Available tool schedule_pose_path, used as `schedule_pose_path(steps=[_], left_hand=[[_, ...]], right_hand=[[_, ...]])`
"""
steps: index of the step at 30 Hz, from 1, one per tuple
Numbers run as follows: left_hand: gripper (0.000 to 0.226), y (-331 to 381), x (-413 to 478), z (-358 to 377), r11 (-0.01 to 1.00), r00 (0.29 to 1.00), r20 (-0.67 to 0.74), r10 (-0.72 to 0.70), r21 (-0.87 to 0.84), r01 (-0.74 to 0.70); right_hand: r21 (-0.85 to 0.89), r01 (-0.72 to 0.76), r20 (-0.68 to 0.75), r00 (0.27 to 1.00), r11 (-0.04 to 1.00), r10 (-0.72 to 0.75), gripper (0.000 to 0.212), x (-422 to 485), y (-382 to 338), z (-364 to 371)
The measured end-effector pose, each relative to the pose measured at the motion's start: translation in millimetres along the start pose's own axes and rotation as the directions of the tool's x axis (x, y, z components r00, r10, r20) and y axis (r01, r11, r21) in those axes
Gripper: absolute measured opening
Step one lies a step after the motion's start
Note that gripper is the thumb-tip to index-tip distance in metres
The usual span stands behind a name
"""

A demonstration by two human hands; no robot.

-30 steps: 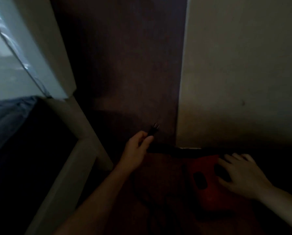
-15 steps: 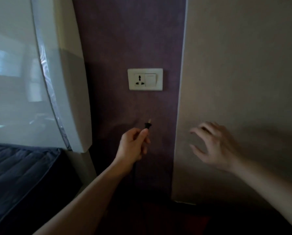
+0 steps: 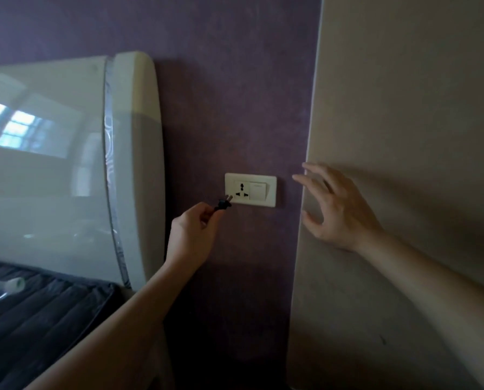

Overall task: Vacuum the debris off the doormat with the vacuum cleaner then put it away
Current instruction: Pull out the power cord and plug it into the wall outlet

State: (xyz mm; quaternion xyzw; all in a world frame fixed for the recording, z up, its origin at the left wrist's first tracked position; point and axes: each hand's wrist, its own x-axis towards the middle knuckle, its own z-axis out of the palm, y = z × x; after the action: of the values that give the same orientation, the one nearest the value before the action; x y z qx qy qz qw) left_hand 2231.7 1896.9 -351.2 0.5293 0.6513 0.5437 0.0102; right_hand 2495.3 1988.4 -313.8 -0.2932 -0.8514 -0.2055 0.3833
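One plug (image 3: 224, 204), likely light and rigid, is being pinched at its black body by the left hand (image 3: 193, 235) beside the wall socket (image 3: 241, 190); the right hand (image 3: 336, 209) is being held spread, empty.

The plug (image 3: 224, 204) is blurred; whether its prongs touch the socket (image 3: 241, 190) cannot be told, and its cord (image 3: 216, 209) disappears into the left hand (image 3: 193, 235). At 9 o'clock the headboard (image 3: 52, 164) runs off the edge; at 8 o'clock a bottle (image 3: 11, 285) is cut off and blurred.
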Motion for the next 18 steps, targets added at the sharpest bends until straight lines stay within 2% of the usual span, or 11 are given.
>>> schedule_pose_path(steps=[5,7,10,14,18], left_hand=[[0.014,0,26,-2,0.987,0.996,0.011,0.091,0.131,-0.092],[0.016,0,32,6,0.981,0.995,0.017,0.103,0.164,-0.104],[0.017,-2,41,17,0.972,0.994,0.029,0.11,0.204,-0.113],[0.019,-5,49,30,0.961,0.991,0.023,0.135,0.239,-0.137],[0.021,-9,47,35,0.953,0.987,0.039,0.158,0.255,-0.163]], right_hand=[[-0.173,0.148,0.071,0.988,0.974,-0.138,0.078,33,9,4],[-0.268,0.169,0.118,0.983,0.948,-0.142,0.086,47,12,10],[-0.363,0.174,0.115,0.983,0.915,-0.141,0.093,57,24,24],[-0.48,0.213,0.077,0.977,0.851,-0.201,0.092,58,35,40],[-0.511,0.231,0.055,0.97,0.828,-0.237,0.088,58,39,45]])
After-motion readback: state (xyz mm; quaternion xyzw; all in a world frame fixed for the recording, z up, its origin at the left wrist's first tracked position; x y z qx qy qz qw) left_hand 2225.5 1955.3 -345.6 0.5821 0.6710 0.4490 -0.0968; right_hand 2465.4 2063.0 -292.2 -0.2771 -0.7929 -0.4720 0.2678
